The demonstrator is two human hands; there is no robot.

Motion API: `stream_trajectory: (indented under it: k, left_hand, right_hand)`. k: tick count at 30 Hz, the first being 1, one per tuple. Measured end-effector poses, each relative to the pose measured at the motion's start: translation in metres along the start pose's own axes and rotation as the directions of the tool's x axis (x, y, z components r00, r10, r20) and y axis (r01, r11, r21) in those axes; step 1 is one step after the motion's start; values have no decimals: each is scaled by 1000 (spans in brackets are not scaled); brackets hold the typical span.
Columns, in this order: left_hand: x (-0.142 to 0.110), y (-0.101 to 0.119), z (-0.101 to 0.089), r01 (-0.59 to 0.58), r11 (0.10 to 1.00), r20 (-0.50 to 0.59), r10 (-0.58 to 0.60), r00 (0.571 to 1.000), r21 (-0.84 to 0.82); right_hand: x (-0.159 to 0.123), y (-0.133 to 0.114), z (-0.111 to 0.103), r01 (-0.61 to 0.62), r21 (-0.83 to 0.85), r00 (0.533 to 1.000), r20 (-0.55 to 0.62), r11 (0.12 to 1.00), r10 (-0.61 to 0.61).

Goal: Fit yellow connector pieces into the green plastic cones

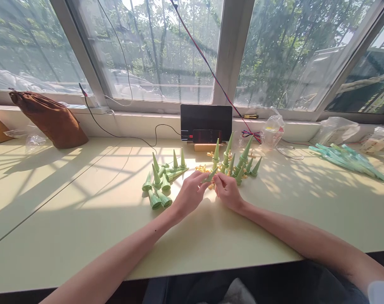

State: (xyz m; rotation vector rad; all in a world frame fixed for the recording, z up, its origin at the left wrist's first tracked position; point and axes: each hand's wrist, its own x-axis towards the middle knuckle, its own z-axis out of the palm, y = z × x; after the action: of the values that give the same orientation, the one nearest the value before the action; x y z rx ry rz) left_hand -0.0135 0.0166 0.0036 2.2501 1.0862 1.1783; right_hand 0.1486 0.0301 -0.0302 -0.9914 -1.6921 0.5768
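Note:
My left hand [190,193] is closed on a small green cone [212,173], which tilts up to the right. Close beside it, my right hand [229,193] is in a pinch by the cone; what its fingertips hold is hidden. Several loose green cones [156,177] stand and lie to the left of my left hand. Behind my right hand, more green cones [243,156] stand upright, with yellow pieces attached to some of them. A heap of small yellow pieces [202,168] lies just beyond my fingers.
A black tablet [206,116] leans at the window sill, a phone [207,136] on a small stand before it. To the left stands a brown drawstring bag [49,118]. Clear plastic bags [272,131] and a bundle of teal strips [347,159] lie right. Cables cross the back.

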Motion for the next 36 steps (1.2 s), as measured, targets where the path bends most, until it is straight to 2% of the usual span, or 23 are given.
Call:
stream_trajectory:
  k: [6,9,12,16,19,23,28,32,36]
  left_hand:
    - [1,-1,-1,-13,999,16,12,1000,49]
    - [1,1,-3,25,1000,16,-25,1000,5]
    - [2,2,-5,144,979,60,-137,989,-146]
    - [4,3,-8,335,887,170,-294,941,-319]
    - [4,2,-7,373,858,170,-333,927,-353]
    - [2,1,-5,296,907,99,-279,955,-299]
    - [0,0,-2,108,991,-16,-110,994,-79]
    - [-2,-1,1,-6,1000,-53,7,999,25]
    - [-4,-3,3,-28,999,-51,30,998,38]
  right_hand:
    - [0,1,1,12,-17,1000,-22,1000,-12]
    - [-1,-1,1,44,-63,998,-32,997,-47]
    - [0,-3,1,94,-121,995,-25,988,-98]
    - [0,-4,0,158,-162,987,-4,974,-160]
    - [-1,-3,1,177,-172,984,1,969,-179]
    - [0,-2,1,181,-160,983,-2,970,-184]
    - [0,0,1,156,-141,988,1,978,-157]
    - [0,0,0,140,-117,990,-8,983,-141]
    - [0,0,0,117,-101,993,-2,988,-118]
